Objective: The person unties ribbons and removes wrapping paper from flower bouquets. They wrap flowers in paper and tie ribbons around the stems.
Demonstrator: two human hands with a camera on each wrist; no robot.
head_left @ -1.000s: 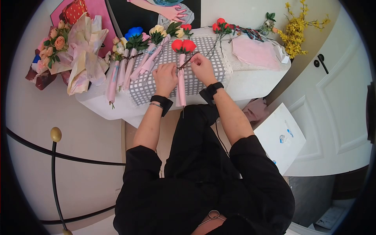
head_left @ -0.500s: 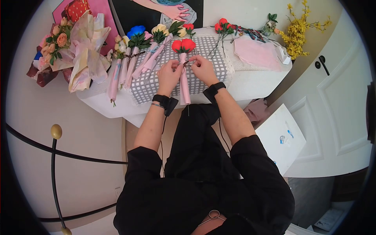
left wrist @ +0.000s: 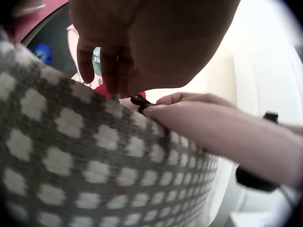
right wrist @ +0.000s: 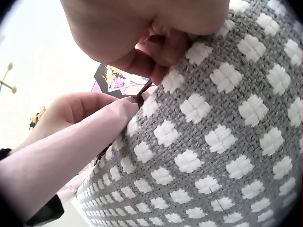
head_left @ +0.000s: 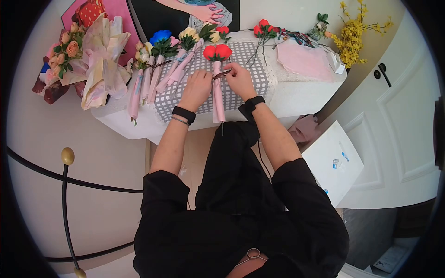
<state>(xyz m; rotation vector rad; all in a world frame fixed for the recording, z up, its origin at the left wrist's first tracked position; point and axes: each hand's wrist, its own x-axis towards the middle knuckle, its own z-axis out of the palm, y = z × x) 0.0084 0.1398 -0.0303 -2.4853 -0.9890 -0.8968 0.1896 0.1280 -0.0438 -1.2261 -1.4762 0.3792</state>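
Observation:
A red artificial rose bunch (head_left: pixel 217 53) with green leaves lies on the checked cloth, its stem rolled in pink wrapping paper (head_left: pixel 218 104). A dark brown ribbon (head_left: pixel 221 74) circles the wrap below the blooms. My right hand (head_left: pixel 241 82) pinches one end of the ribbon, pulled out to the right. Against the wrap's left side lies my left hand (head_left: pixel 197 90), fingertips right at the ribbon's band; I cannot tell whether they grip it. In the right wrist view the ribbon (right wrist: pixel 140 99) cinches the pink paper, with a taut strand rising toward my right fingers.
Several pink-wrapped flowers (head_left: pixel 152 81) lie to the left, beside a large paper-wrapped bouquet (head_left: pixel 99 65). Behind to the right are loose red roses (head_left: pixel 263 28), pink paper sheets (head_left: pixel 303 62) and yellow flowers (head_left: pixel 350 44). The table's front edge (head_left: pixel 125 127) runs near the knees.
Both hands fiddled with the ribbon close together; now my left hand has turned flatter beside the wrap. My right hand has drawn the ribbon end slightly up and right.

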